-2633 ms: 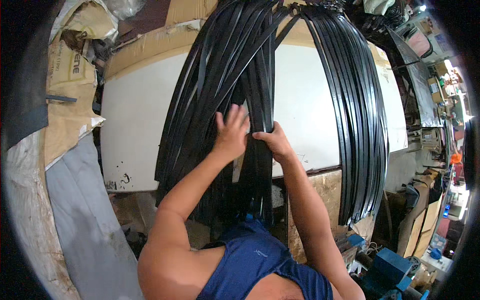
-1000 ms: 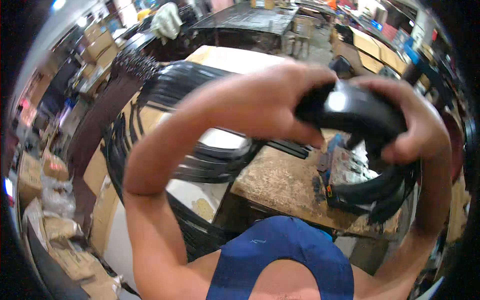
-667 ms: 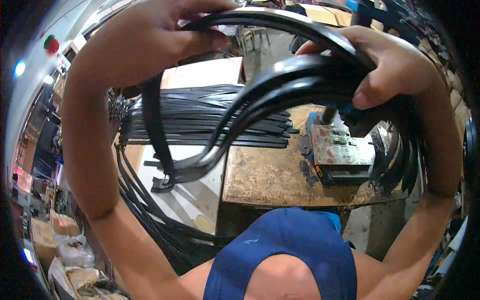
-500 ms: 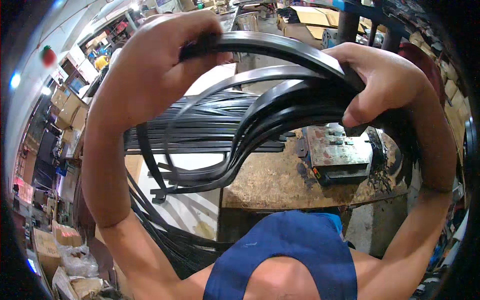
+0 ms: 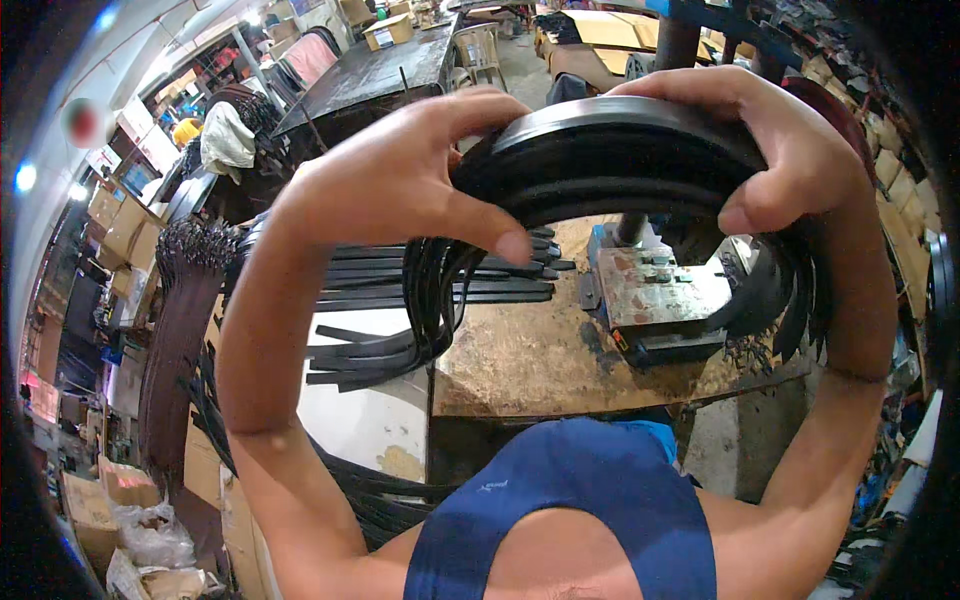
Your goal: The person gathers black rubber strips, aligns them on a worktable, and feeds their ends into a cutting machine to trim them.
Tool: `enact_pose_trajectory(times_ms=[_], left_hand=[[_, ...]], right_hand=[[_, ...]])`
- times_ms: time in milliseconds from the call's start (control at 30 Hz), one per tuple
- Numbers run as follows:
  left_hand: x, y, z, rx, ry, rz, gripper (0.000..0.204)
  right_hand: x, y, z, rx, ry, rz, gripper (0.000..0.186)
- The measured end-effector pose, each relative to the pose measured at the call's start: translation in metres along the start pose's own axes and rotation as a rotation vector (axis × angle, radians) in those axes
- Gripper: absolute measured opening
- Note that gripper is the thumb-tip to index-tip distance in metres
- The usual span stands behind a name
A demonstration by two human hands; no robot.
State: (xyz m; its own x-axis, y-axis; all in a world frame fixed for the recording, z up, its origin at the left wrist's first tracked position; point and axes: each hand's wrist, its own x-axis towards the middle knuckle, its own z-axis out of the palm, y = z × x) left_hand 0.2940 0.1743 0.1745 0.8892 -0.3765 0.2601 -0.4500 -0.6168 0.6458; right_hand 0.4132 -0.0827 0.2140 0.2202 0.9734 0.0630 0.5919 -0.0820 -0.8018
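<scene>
A bundle of black strips [image 5: 615,150] was held up above the wooden bench [image 5: 510,370], bent into an arch. It was clamped near its left by the left hand [image 5: 405,180] and at its right by the right hand [image 5: 790,160]; the hands were set well apart. Its left ends were hung above the white board [image 5: 350,420], its right ends beside the metal block [image 5: 660,285]. Other strips [image 5: 375,270] were laid beyond, partly hidden by the left hand.

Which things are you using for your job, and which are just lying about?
For the job:
- black strips, held by the left hand and right hand
- probably the loose strips on the white board

Apparently just about:
- chair
- white cloth
- clear plastic
</scene>
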Motion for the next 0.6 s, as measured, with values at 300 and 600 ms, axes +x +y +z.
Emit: enact_pose_trajectory(times_ms=[300,600], left_hand=[[0.021,-0.013,-0.017,-0.323,-0.378,-0.033,0.071],[0.026,-0.021,0.012,0.372,-0.107,0.160,0.045]], right_hand=[[-0.005,0.008,0.004,-0.083,-0.049,0.040,0.090],[-0.007,0.023,0.003,-0.028,-0.057,0.165,0.087]])
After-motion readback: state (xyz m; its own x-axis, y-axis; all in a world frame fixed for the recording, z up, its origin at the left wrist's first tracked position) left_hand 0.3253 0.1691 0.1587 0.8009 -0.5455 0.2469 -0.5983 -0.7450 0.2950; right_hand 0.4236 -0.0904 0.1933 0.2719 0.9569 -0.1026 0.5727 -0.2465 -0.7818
